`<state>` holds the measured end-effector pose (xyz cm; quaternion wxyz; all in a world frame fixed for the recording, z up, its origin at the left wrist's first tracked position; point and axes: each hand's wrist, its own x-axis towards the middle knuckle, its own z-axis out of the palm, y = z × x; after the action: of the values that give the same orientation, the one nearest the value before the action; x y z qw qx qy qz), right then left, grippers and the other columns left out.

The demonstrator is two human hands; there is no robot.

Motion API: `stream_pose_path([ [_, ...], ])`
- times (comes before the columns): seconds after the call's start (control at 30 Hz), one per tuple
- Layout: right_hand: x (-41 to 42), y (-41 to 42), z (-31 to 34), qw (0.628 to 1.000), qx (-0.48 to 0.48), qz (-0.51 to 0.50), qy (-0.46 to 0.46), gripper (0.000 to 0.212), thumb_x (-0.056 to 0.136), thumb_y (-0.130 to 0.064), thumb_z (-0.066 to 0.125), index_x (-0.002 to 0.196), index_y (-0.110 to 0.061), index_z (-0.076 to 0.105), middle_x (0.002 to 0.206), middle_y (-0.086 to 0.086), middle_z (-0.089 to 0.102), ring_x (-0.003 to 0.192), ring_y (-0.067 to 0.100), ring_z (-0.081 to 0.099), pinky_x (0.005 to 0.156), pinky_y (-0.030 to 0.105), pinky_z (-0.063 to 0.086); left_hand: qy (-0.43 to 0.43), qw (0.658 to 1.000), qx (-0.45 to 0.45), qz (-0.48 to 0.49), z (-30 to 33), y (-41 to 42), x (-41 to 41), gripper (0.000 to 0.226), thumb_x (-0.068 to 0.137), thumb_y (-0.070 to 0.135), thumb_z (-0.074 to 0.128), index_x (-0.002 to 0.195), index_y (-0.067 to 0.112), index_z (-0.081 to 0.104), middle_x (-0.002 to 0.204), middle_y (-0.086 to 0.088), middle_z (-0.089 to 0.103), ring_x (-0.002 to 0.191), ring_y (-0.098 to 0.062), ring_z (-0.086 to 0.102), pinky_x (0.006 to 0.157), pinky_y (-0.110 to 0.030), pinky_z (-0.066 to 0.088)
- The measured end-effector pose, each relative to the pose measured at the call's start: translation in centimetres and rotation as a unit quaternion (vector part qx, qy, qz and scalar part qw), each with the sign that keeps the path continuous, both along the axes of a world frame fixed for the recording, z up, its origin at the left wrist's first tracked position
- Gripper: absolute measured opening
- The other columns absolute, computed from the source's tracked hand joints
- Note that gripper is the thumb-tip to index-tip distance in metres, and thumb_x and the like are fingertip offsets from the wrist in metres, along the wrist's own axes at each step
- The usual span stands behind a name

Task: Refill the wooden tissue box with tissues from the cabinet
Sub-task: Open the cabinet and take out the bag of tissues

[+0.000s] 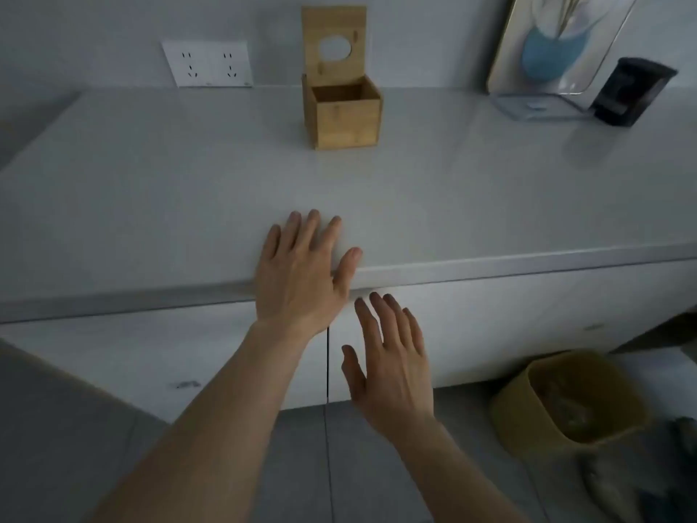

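The wooden tissue box stands at the back of the white countertop, its hinged lid raised against the wall; the inside looks empty. My left hand lies flat and open on the counter's front edge. My right hand is open, fingers spread, in front of the white cabinet doors just below the counter edge, near the seam between the two doors. Both doors are closed. No tissues are visible.
A double wall socket is at the back left. A framed picture in a clear stand and a black device sit at the back right. A tan waste bin stands on the grey floor at the right.
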<state>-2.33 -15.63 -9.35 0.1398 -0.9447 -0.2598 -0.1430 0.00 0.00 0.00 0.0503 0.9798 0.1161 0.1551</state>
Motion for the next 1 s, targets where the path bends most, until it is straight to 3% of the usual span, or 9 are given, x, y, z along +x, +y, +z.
stream_pose_path([
  [0.27,2.3,1.4,-4.4,0.996,0.023,0.005,-0.085,0.066,0.102,-0.048,0.041,0.159,-0.016,0.031,0.168,0.011,0.028,0.158,0.029,0.016,0.126,0.057,0.021,-0.133,0.988,0.072,0.020,-2.5,0.2,0.6,0.074,0.102,0.058,0.009,0.140,0.020,0.061,0.142,-0.009,0.064,0.135,-0.033,0.054,0.113,-0.050,0.041],
  [0.53,4.6,2.3,-6.7,0.984,0.051,0.003,-0.171,0.070,0.101,-0.047,0.043,0.162,-0.017,0.025,0.170,0.007,0.024,0.159,0.027,0.010,0.126,0.059,0.015,-0.215,0.970,0.115,0.012,-3.5,0.2,0.7,0.062,0.103,0.056,0.028,0.110,0.018,0.076,0.104,-0.004,0.079,0.100,-0.026,0.072,0.084,-0.040,0.053],
  [0.63,4.9,2.6,-6.8,0.979,0.076,0.011,-0.191,0.068,0.100,-0.045,0.048,0.159,-0.016,0.033,0.165,0.007,0.034,0.157,0.030,0.020,0.125,0.058,0.019,-0.227,0.966,0.125,0.008,-3.9,0.3,0.7,0.065,0.103,0.058,0.025,0.106,0.018,0.076,0.100,-0.003,0.079,0.095,-0.024,0.072,0.083,-0.040,0.052],
  [0.77,5.4,3.0,-5.6,0.969,0.119,0.018,-0.215,0.053,0.100,-0.048,0.048,0.141,-0.015,0.054,0.139,0.008,0.056,0.138,0.035,0.046,0.120,0.055,0.029,-0.231,0.965,0.125,0.014,-4.0,0.2,0.8,0.071,0.102,0.061,0.017,0.105,0.020,0.076,0.099,-0.001,0.078,0.092,-0.023,0.071,0.083,-0.039,0.050],
  [1.0,2.9,0.4,-5.0,0.952,0.165,0.027,-0.255,0.033,0.102,-0.042,0.050,0.109,-0.016,0.070,0.107,0.005,0.063,0.105,0.030,0.058,0.104,0.045,0.042,-0.238,0.964,0.121,0.010,-4.1,0.0,0.5,0.060,0.103,0.058,0.024,0.100,0.021,0.072,0.090,-0.001,0.076,0.085,-0.025,0.069,0.077,-0.038,0.048],
])
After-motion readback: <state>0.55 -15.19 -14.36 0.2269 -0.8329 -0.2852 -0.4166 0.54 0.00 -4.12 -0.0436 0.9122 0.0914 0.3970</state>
